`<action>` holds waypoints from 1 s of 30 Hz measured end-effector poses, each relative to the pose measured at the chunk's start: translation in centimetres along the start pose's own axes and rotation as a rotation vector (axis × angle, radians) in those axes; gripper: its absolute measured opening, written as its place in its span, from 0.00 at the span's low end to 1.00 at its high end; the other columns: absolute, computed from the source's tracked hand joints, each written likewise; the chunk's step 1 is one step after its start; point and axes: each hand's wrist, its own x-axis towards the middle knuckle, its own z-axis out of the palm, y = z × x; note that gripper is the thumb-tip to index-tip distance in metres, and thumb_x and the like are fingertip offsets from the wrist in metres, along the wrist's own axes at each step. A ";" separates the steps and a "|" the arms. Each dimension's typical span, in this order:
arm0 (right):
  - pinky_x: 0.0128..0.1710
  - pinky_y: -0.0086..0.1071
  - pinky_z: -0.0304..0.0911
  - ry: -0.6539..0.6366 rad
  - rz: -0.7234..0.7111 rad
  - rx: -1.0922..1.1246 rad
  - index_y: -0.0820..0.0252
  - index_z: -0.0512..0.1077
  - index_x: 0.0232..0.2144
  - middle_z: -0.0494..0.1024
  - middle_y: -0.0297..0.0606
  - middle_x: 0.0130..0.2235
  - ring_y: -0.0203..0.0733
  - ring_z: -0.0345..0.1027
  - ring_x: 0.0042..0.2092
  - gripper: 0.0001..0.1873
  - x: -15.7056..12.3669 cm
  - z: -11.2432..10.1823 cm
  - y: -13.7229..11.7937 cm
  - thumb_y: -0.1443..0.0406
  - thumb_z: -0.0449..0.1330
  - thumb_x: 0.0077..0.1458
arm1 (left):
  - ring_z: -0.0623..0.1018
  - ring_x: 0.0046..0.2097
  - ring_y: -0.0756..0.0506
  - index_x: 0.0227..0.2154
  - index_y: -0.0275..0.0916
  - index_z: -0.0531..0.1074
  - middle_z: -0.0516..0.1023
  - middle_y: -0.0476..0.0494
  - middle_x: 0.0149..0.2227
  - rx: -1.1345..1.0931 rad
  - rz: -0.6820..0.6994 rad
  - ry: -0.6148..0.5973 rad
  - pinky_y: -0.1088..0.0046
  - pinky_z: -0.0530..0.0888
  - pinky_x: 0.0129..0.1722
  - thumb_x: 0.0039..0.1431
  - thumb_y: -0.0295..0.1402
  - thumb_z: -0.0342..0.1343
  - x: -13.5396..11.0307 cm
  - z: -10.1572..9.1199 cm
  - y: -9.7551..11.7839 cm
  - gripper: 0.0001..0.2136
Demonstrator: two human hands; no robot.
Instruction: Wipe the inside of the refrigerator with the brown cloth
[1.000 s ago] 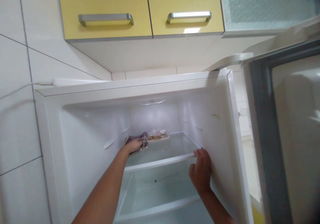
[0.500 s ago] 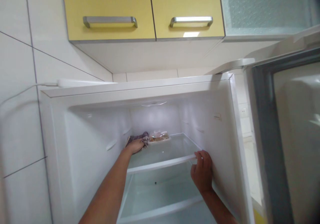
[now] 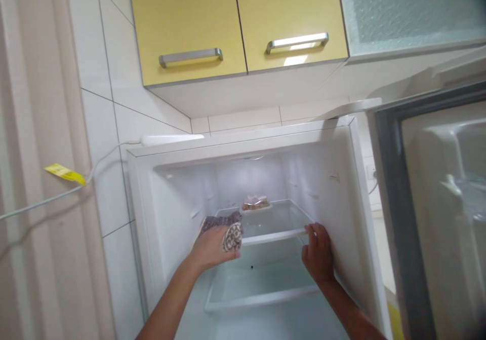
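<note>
Inside the opened fridge, my left hand grips a patterned, dark purple and cream cloth near the left wall, over the front left of the upper glass shelf. My right hand has its fingers curled on the front edge of that shelf at its right end. Toward the back of the same shelf sits a clear-wrapped food tray with brownish contents that I cannot make out.
A lower glass shelf bears a small dark spot. The fridge door stands swung out on the right. Yellow cupboards hang above. A cable with a yellow tag runs at the left, by a pinkish curtain-like surface.
My left hand has drawn the cloth from the back left of the upper shelf toward its front edge. My right hand keeps its hold. The view has shifted left.
</note>
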 end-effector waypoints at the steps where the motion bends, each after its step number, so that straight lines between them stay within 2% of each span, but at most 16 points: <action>1: 0.57 0.57 0.65 -0.004 -0.001 0.003 0.64 0.59 0.57 0.65 0.53 0.54 0.56 0.55 0.61 0.32 0.0 -0.1 0.0 0.76 0.49 0.48 | 0.74 0.58 0.33 0.53 0.40 0.71 0.76 0.35 0.56 0.008 0.023 0.003 0.58 0.68 0.60 0.45 0.47 0.65 -0.6 -0.1 0.0 0.31; 4: 0.58 0.57 0.65 -0.014 0.001 0.015 0.65 0.59 0.58 0.64 0.53 0.54 0.56 0.55 0.62 0.32 0.0 -0.3 0.0 0.77 0.50 0.48 | 0.74 0.59 0.39 0.54 0.41 0.72 0.77 0.40 0.57 -0.047 0.127 -0.018 0.64 0.67 0.61 0.52 0.31 0.57 -1.7 -0.9 -0.1 0.24; 6: 0.58 0.57 0.64 -0.020 0.004 0.036 0.64 0.59 0.58 0.65 0.53 0.55 0.56 0.55 0.62 0.32 0.0 -0.3 0.0 0.76 0.50 0.49 | 0.74 0.59 0.42 0.54 0.43 0.73 0.77 0.44 0.57 -0.065 0.175 -0.060 0.66 0.68 0.60 0.52 0.24 0.50 -1.8 -1.9 -0.1 0.24; 10: 0.60 0.59 0.62 -0.013 0.020 0.087 0.63 0.59 0.60 0.65 0.52 0.57 0.55 0.55 0.63 0.34 0.0 -0.4 0.0 0.76 0.49 0.49 | 0.76 0.55 0.41 0.46 0.46 0.78 0.80 0.47 0.52 0.134 0.278 -0.109 0.63 0.71 0.56 0.55 0.23 0.49 -0.7 -4.4 1.7 0.20; 14: 0.59 0.59 0.63 -0.017 0.016 0.128 0.62 0.59 0.61 0.65 0.51 0.57 0.55 0.56 0.63 0.35 0.1 -0.6 0.0 0.77 0.48 0.50 | 0.68 0.63 0.37 0.41 0.42 0.79 0.79 0.38 0.52 0.320 0.371 -0.060 0.54 0.60 0.64 0.61 0.25 0.47 0.4 -6.3 4.0 0.16; 17: 0.59 0.59 0.64 -0.016 0.028 0.137 0.62 0.58 0.61 0.65 0.51 0.57 0.55 0.56 0.63 0.35 0.2 -0.8 -0.2 0.77 0.48 0.50 | 0.69 0.61 0.33 0.38 0.37 0.81 0.79 0.30 0.49 0.555 0.233 -0.048 0.49 0.57 0.65 0.59 0.23 0.47 -0.2 -7.0 3.5 0.16; 20: 0.60 0.58 0.64 -0.023 0.033 0.129 0.63 0.58 0.60 0.65 0.51 0.56 0.54 0.55 0.63 0.34 0.2 -1.0 -0.4 0.78 0.48 0.50 | 0.68 0.62 0.29 0.42 0.35 0.80 0.76 0.26 0.55 0.763 0.074 -0.103 0.47 0.53 0.66 0.51 0.25 0.57 -1.9 -7.1 1.3 0.15; 22: 0.60 0.57 0.64 -0.034 0.031 0.126 0.63 0.58 0.60 0.65 0.52 0.57 0.54 0.55 0.64 0.34 0.2 -1.1 -0.4 0.78 0.48 0.50 | 0.62 0.66 0.25 0.45 0.38 0.80 0.70 0.27 0.61 0.758 0.048 -0.144 0.46 0.47 0.68 0.39 0.27 0.66 -2.6 -6.7 -0.1 0.23; 24: 0.60 0.57 0.64 -0.042 0.032 0.130 0.64 0.58 0.61 0.64 0.52 0.58 0.54 0.54 0.64 0.35 0.2 -1.2 -0.4 0.79 0.48 0.49 | 0.59 0.68 0.23 0.43 0.41 0.81 0.68 0.29 0.63 0.701 0.020 -0.152 0.45 0.41 0.68 0.33 0.30 0.68 -2.4 -6.2 -0.9 0.26; 27: 0.61 0.58 0.63 -0.044 0.040 0.135 0.63 0.57 0.62 0.64 0.52 0.58 0.54 0.53 0.65 0.36 0.1 -1.3 -0.3 0.79 0.48 0.49 | 0.58 0.68 0.23 0.41 0.41 0.82 0.71 0.29 0.62 0.677 -0.007 -0.114 0.42 0.39 0.67 0.41 0.38 0.65 -0.5 -5.3 -1.1 0.20; 30: 0.61 0.58 0.62 -0.050 0.035 0.133 0.62 0.56 0.63 0.64 0.51 0.59 0.54 0.53 0.65 0.36 0.0 -1.2 -0.2 0.79 0.47 0.51 | 0.58 0.68 0.22 0.38 0.37 0.82 0.72 0.26 0.60 0.720 -0.005 -0.112 0.41 0.41 0.67 0.45 0.37 0.63 2.6 -4.1 -1.4 0.16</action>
